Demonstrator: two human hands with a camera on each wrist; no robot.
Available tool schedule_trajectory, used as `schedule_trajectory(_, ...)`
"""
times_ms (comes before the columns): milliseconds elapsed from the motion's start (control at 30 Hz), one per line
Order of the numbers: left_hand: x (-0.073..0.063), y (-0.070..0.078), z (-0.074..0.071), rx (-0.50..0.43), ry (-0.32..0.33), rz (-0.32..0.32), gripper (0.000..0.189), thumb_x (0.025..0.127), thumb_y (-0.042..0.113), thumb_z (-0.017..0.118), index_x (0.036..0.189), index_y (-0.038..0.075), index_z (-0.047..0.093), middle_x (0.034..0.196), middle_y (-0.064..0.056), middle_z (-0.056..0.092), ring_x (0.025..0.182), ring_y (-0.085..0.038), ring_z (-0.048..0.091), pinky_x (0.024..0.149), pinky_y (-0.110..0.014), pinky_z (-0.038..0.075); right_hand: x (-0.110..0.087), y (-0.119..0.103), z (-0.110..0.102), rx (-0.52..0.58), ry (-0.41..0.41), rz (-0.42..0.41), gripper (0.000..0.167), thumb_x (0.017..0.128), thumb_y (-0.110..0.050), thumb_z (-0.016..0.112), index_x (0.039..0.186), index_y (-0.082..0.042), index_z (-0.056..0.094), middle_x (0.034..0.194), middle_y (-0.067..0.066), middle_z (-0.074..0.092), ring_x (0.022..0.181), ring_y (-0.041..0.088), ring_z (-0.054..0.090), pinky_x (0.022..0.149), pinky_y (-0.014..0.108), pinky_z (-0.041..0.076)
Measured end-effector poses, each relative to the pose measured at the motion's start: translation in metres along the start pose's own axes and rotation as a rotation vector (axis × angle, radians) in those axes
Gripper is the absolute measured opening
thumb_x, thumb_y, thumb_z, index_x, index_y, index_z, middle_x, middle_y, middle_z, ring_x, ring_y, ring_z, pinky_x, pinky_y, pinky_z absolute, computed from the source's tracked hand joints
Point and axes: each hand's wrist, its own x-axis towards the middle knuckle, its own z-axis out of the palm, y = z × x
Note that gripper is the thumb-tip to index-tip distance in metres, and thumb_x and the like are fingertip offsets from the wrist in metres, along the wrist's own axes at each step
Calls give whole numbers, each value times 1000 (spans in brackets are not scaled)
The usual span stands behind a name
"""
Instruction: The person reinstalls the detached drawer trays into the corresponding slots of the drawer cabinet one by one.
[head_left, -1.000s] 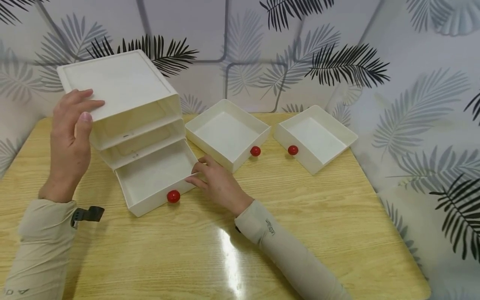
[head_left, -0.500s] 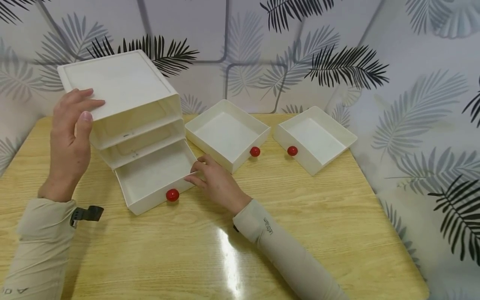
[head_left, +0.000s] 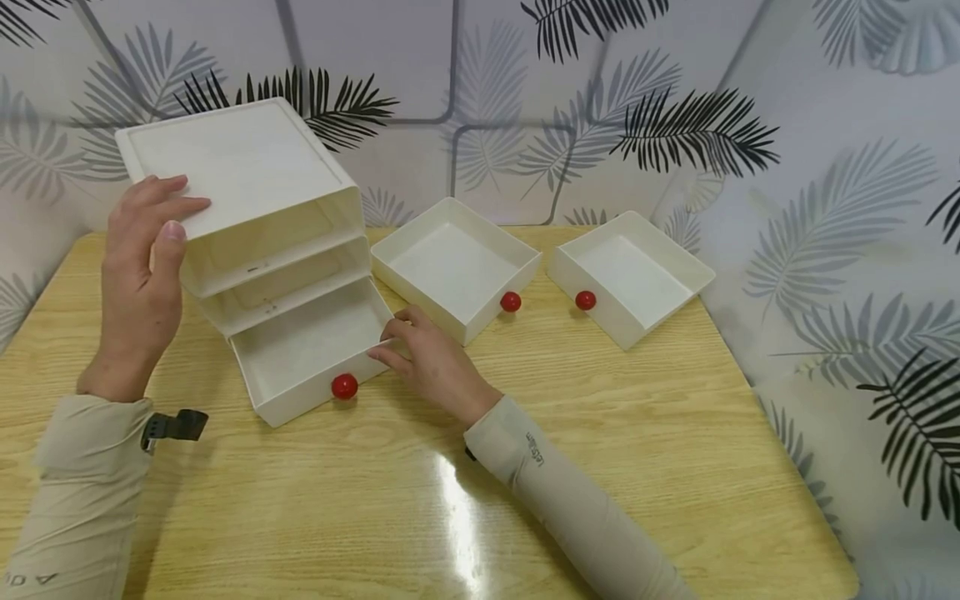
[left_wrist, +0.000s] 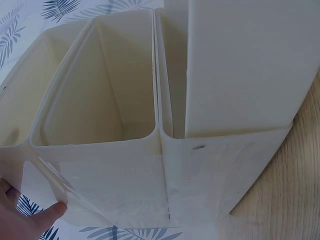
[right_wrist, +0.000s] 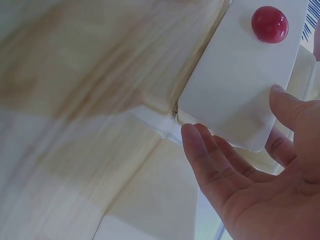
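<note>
A white drawer cabinet (head_left: 247,171) with three slots stands at the left of the table. Its upper two slots show bare interiors. A white drawer (head_left: 315,342) with a round red knob (head_left: 344,386) sits partway out of the bottom slot. My left hand (head_left: 142,267) rests on the cabinet's upper left corner, fingers laid over the top; the left wrist view has its thumb against the side wall. With my right hand (head_left: 435,362) I hold the drawer's front right corner, thumb on the front panel (right_wrist: 230,75) and fingers along its side.
Two more white drawers with red knobs lie on the wooden table (head_left: 337,508): a nearer one (head_left: 457,267) close to the cabinet's right side, and another one (head_left: 630,275) further right. A leaf-patterned wall covering (head_left: 510,100) rises behind the table.
The bottom drawer has slid slightly inward, its red knob shifting a little towards the cabinet along with my right hand. My left hand keeps its place on the cabinet.
</note>
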Motion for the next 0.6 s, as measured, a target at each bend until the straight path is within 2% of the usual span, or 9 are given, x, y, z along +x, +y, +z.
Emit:
schedule_trajectory(467,-1,0,-1,12,-13,24,42,106,26,46,127,-1,71,150,0,60,153,-18,37,128,-32,20,3,-2,0,19,2,20,33,101,-39,64,115,-10,70,135,11,61,101,24,72,86,34,61)
schedule_trajectory(600,-1,2,-1,9,-7,6,43,106,26,46,127,-1,71,150,-1,60,153,-18,37,128,-31,20,4,-2,0,23,2,21,33,100,-39,65,115,-10,71,135,11,61,101,24,72,87,34,61)
